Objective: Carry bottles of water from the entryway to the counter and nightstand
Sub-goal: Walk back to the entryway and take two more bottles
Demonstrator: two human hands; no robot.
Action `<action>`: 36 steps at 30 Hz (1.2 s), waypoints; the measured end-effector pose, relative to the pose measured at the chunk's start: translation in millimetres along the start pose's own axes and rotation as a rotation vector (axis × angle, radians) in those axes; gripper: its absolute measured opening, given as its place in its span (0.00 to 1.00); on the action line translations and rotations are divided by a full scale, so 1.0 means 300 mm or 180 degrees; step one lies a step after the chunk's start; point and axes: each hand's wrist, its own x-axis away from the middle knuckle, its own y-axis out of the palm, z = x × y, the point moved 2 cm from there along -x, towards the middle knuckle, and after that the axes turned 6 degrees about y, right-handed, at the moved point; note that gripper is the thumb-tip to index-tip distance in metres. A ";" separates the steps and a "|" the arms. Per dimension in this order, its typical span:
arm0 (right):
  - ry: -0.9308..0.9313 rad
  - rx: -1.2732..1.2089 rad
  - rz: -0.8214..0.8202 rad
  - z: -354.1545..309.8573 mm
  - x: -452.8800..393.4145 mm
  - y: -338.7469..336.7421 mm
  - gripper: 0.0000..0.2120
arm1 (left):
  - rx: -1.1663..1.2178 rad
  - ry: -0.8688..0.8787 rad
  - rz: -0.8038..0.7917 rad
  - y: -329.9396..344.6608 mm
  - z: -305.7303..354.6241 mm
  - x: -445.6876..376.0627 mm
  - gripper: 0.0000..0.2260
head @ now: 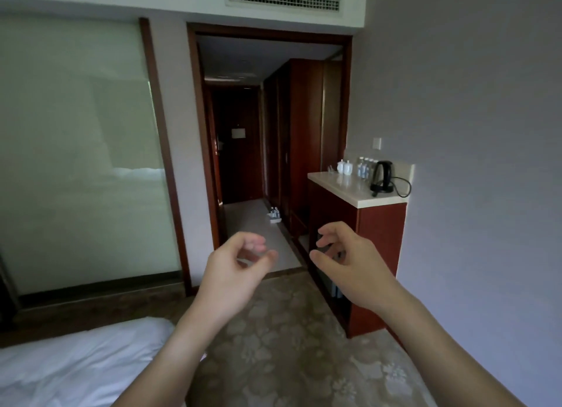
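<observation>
**Empty-handed, heading back for more bottles**

Both the left hand and right hand are raised with fingers loosely curled, holding nothing. The remaining bottles on the floor stand beyond the doorway, well apart from the hands; several bottles on the counter stand right of the doorway. Best to walk through, crouch, and grip one bottle per hand around its middle.
</observation>
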 end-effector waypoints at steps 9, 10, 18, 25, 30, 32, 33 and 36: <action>-0.0070 0.0041 -0.0250 0.230 -0.721 0.257 0.19 | -0.0170 -0.0181 0.0218 0.108 -0.420 -0.558 0.06; -0.0057 0.0033 -0.0257 0.251 -0.814 0.281 0.19 | -0.0174 -0.0226 0.0221 0.118 -0.467 -0.637 0.06; 0.0009 -0.0074 -0.0241 0.477 -1.407 0.377 0.18 | -0.0254 -0.0194 0.0055 0.267 -0.771 -1.176 0.06; 0.0017 -0.0105 -0.0285 0.759 -1.883 0.434 0.20 | -0.0242 -0.0216 0.0038 0.484 -1.068 -1.599 0.05; -0.0074 -0.0087 -0.0281 0.966 -2.272 0.463 0.22 | -0.0271 -0.0167 0.0103 0.674 -1.255 -1.942 0.05; -0.0119 -0.0100 -0.0327 1.024 -2.444 0.473 0.22 | -0.0329 -0.0155 0.0132 0.728 -1.320 -2.090 0.05; -0.0179 -0.0090 -0.0345 1.049 -2.530 0.481 0.22 | -0.0338 -0.0152 0.0167 0.747 -1.353 -2.160 0.05; -0.0298 -0.0104 -0.0409 1.100 -2.770 0.512 0.22 | -0.0320 -0.0169 0.0329 0.773 -1.456 -2.351 0.05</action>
